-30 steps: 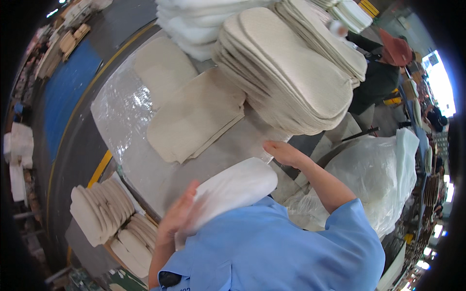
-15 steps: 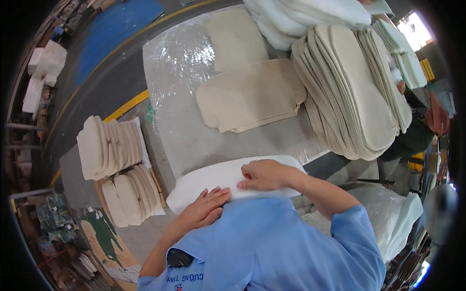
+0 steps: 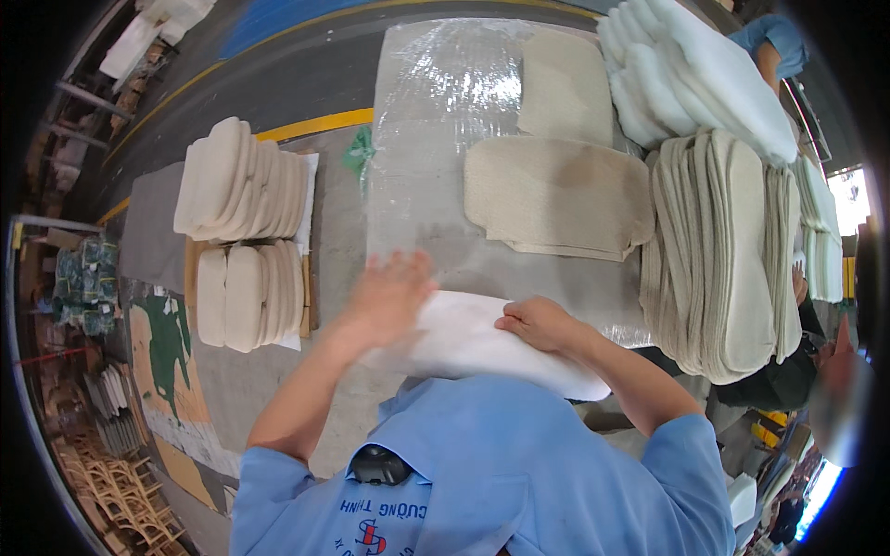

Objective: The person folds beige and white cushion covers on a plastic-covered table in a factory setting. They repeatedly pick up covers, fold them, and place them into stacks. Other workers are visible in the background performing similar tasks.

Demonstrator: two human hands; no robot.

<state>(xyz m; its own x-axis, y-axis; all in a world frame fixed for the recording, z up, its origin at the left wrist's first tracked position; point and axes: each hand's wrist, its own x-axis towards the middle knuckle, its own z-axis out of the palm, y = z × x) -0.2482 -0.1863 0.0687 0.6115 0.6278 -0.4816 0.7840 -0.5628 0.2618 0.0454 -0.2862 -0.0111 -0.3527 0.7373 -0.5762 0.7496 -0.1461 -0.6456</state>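
A soft white cushion pad [image 3: 464, 332] lies against the front of my blue shirt, its lower edge blurred. My right hand [image 3: 547, 326] has its fingers curled over the pad's far edge, right of the middle, with the thumb to the left. My left hand [image 3: 391, 295] is raised at the pad's left end, smeared by motion, its fingers stretched out and seemingly holding nothing. Whether it touches the pad I cannot tell. Beyond my hands, a flat beige cushion cover [image 3: 556, 196] lies on the plastic-wrapped grey table [image 3: 417, 208], overlapping a second beige piece [image 3: 565, 88] farther off.
A tall row of beige pads [image 3: 714, 259] stands at the right, with white padding [image 3: 695, 79] behind it. Two bundles of cream cushions [image 3: 246, 181] sit on the left. Green plastic [image 3: 358, 150] hangs by the table's left edge. Another person's arm [image 3: 774, 51] shows at the far right.
The view has swung, so the table and stacks sit farther right. My left hand has come up off the pad and moved away from my body. My right hand now grips the pad's edge.
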